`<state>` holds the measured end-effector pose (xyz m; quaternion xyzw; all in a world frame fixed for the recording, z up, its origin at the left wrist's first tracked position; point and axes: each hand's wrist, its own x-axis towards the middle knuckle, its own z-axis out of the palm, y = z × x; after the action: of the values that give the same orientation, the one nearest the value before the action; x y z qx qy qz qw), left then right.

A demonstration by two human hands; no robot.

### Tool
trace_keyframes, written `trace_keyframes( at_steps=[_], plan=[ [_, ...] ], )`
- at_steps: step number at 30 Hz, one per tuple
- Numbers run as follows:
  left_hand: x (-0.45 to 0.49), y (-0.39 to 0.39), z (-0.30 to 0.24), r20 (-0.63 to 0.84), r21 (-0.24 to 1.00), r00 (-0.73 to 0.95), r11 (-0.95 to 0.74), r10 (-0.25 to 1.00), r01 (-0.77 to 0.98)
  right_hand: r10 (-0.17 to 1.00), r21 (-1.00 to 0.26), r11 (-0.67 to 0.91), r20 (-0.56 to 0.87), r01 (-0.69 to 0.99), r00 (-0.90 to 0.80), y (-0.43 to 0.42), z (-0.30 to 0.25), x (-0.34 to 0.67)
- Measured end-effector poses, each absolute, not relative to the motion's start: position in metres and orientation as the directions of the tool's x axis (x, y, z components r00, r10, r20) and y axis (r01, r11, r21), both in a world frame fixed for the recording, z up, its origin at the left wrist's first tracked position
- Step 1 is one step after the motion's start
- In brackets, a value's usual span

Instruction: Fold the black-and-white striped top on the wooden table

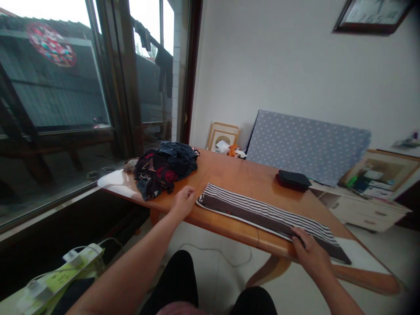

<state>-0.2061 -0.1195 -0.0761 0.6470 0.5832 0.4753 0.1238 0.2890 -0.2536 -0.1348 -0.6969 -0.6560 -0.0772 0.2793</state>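
A long folded brown-and-white striped garment (259,214) lies along the near edge of the table, its stripes on the far side and a plain brown band nearer me. By its left end, my left hand (184,201) is closed with curled fingers, just beside the cloth, and nothing shows in it. My right hand (310,249) is at the near edge of the garment toward its right end, fingers bent over the cloth and closed on that edge. A heap of dark crumpled clothes (167,166) sits left of the garment, beyond my left hand.
The wooden table (229,168) also bears a stack of dark folded cloth (293,180) at the far right. A power strip (62,278) with plugs is low at the left, beside the window. Behind stand a blue-grey dotted panel (305,144) and a low white cabinet (364,210).
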Motion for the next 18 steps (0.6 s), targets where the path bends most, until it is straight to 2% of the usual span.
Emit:
trace_keyframes(
  at_steps=[5,10,12,15,18],
  plan=[
    [-0.185,-0.126,-0.064,0.412,0.674,-0.059,-0.261,0.909,0.691,0.887,-0.277,-0.011,0.441,0.961,0.137,-0.256,-0.13,0.286],
    [-0.168,-0.124,-0.054,0.386,0.496,-0.043,-0.168,0.921,0.852,0.885,-0.258,-0.046,0.437,0.965,0.159,-0.259,-0.122,0.278],
    [-0.163,-0.122,-0.053,0.397,0.466,-0.052,-0.152,0.916,0.872,0.873,-0.249,-0.088,0.447,0.965,0.195,-0.26,-0.119,0.277],
    [-0.161,-0.117,-0.053,0.392,0.46,-0.044,-0.154,0.919,0.874,0.837,-0.268,-0.155,0.475,0.951,0.27,-0.264,-0.112,0.28],
    [-0.163,-0.108,-0.054,0.287,0.517,-0.056,-0.105,0.956,0.85,0.765,-0.352,-0.211,0.521,0.912,0.379,-0.271,-0.103,0.29]
  ],
)
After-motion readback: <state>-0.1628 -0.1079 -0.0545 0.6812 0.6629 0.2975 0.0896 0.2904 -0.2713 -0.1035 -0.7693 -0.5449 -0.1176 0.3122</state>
